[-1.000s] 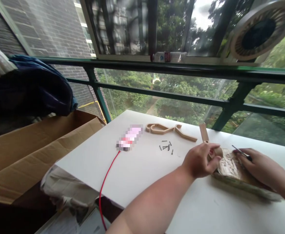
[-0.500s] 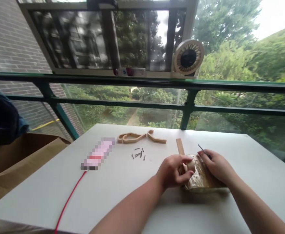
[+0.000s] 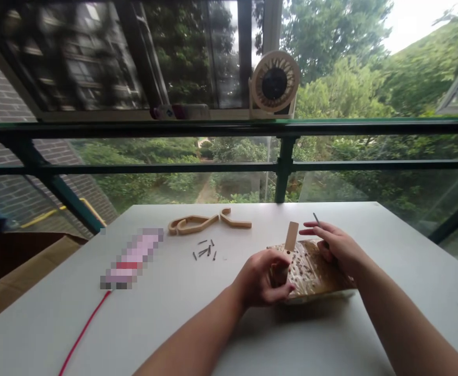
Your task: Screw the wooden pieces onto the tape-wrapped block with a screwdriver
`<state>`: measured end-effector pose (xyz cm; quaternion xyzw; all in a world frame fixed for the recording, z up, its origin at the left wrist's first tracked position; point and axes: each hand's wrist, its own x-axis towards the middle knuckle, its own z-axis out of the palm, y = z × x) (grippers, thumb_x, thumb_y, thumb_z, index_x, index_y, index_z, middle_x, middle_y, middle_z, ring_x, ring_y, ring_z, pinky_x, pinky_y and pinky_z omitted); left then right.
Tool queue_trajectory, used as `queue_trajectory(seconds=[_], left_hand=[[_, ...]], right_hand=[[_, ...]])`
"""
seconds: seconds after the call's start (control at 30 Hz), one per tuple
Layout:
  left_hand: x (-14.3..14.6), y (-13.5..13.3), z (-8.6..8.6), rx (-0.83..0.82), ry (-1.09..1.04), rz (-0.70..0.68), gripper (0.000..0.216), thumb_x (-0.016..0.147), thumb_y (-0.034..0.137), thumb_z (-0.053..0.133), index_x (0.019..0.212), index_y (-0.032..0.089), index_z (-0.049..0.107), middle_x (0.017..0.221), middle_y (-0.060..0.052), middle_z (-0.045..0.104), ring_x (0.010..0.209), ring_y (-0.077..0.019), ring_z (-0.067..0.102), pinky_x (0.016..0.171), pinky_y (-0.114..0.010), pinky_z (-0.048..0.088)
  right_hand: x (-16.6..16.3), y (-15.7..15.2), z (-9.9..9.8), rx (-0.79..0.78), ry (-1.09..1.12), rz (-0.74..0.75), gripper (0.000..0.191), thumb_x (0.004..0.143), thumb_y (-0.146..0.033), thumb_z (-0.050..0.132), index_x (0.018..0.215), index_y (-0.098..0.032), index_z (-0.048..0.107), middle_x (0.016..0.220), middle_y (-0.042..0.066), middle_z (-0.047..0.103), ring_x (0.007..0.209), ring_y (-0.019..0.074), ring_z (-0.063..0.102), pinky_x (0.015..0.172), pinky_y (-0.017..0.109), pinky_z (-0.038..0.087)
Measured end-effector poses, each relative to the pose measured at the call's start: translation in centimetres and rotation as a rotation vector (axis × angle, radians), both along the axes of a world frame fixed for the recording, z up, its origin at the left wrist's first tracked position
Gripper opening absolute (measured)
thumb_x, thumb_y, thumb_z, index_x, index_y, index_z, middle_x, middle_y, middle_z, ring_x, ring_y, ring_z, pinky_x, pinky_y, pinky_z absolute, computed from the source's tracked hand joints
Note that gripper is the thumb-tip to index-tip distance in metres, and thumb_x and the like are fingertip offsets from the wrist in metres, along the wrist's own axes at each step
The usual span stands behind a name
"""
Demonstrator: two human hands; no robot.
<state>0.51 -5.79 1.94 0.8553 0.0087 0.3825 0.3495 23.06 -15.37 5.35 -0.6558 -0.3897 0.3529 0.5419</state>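
On the white table (image 3: 197,308) lies a block wrapped in shiny, brown-speckled film (image 3: 310,266). My left hand (image 3: 262,279) is curled at the block's left end, thumb and fingers around a light wooden piece (image 3: 291,236). Its flat end, with a small dark hole near the fingers, sticks up beyond the block's far edge; the rest is mostly hidden by the hand. Over the block's right side is my right hand (image 3: 336,248), some fingers stretched out to the left. A thin dark metal rod (image 3: 316,218) pokes up from between them; its lower part is hidden.
Several screws (image 3: 205,250) lie loose left of my hands. Behind them are bent wooden hooks (image 3: 193,223). A blurred-out pink object (image 3: 134,258) with a red cable (image 3: 85,326) sits further left. A cardboard box (image 3: 28,271) stands beside the table; a fan (image 3: 274,82) stands beyond the railing (image 3: 221,128).
The view has swung to the right. My right hand's fingers have spread out from their grip around the rod. The wooden piece's end now leans slightly rightward; my left hand stays around it.
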Motion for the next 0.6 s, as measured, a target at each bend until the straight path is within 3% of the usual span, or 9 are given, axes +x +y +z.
queue_trajectory(seconds=[0.13,0.23,0.37,0.6], left_hand=[[0.1,0.4,-0.6,-0.038,0.001,-0.005,0.038,0.068,0.019,0.068,0.104,0.017,0.057,0.086,-0.005,0.061,0.066,-0.0116,0.052,0.063,-0.026,0.048],[0.2,0.7,-0.6,-0.021,-0.032,-0.012,0.039,0.070,0.019,0.068,0.108,0.017,0.059,0.091,-0.007,0.062,0.071,-0.0131,0.055,0.064,-0.027,0.050],[0.1,1.3,-0.1,0.027,-0.072,0.053,0.037,0.074,0.020,0.068,0.111,0.019,0.064,0.099,-0.009,0.063,0.081,-0.0157,0.060,0.070,-0.030,0.054],[0.3,2.9,-0.6,0.050,-0.101,0.232,0.034,0.083,0.020,0.063,0.117,0.021,0.066,0.112,-0.008,0.065,0.082,-0.0134,0.064,0.075,-0.030,0.059]], right_hand=[[-0.3,-0.6,-0.6,0.175,0.068,-0.042,0.046,0.088,-0.048,0.054,0.126,-0.023,0.055,0.120,0.011,0.066,0.041,0.0010,0.031,0.038,0.019,0.024],[-0.7,-0.9,-0.8,0.196,0.028,-0.009,0.049,0.088,-0.046,0.056,0.129,-0.020,0.053,0.119,0.012,0.066,0.043,0.0018,0.035,0.039,0.019,0.028],[-0.7,-1.1,-0.7,0.222,-0.096,-0.001,0.049,0.085,-0.040,0.061,0.127,-0.016,0.055,0.115,0.013,0.068,0.080,0.0140,0.062,0.059,0.022,0.046],[-0.1,-1.3,-1.5,0.368,-0.160,-0.153,0.045,0.080,-0.039,0.066,0.118,-0.017,0.056,0.087,0.002,0.065,0.050,0.0050,0.045,0.044,0.019,0.036]])
